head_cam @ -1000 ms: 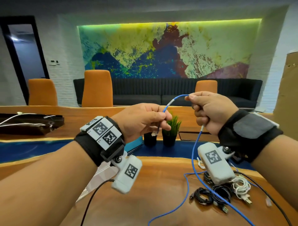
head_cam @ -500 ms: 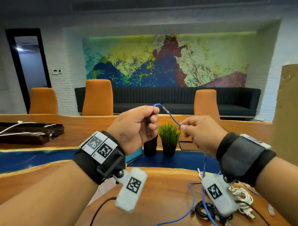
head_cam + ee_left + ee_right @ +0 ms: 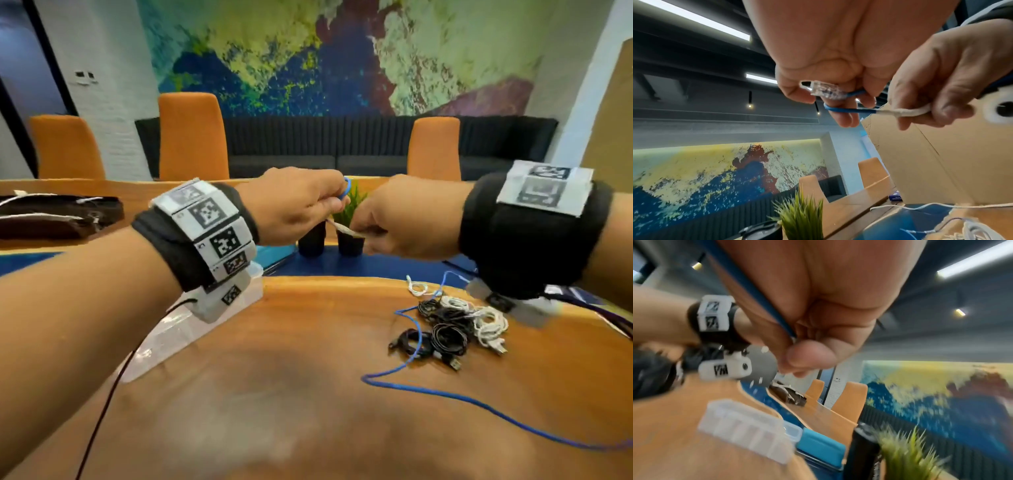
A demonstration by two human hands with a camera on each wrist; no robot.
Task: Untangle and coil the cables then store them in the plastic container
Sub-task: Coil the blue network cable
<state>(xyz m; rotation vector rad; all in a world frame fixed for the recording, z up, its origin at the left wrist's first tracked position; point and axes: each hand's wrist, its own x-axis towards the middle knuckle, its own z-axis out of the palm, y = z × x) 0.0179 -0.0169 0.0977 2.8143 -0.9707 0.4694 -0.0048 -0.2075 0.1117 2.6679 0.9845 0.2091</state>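
Note:
My left hand (image 3: 301,205) is raised above the table and grips the end of the blue network cable (image 3: 479,406), with a small loop (image 3: 346,187) over its fingers. The left wrist view shows the clear plug (image 3: 823,90) against those fingers and the blue cable (image 3: 849,110) crossing below. My right hand (image 3: 404,222) pinches a white taped stretch (image 3: 908,112) of that cable close beside the left hand. The rest of the blue cable trails down across the wooden table (image 3: 274,394). A clear plastic container (image 3: 178,329) sits under my left wrist; in the right wrist view the container (image 3: 748,430) is blurred.
A tangle of black cables (image 3: 442,335) and white cables (image 3: 486,325) lies on the table at the right. Two small potted plants (image 3: 346,226) stand behind my hands. A cardboard box (image 3: 941,154) stands to the right, and orange chairs (image 3: 191,137) line the far side.
Both hands have come closer together and lower. The blue cable end is now looped round my left fingers, and my right hand has slid along to the white taped part.

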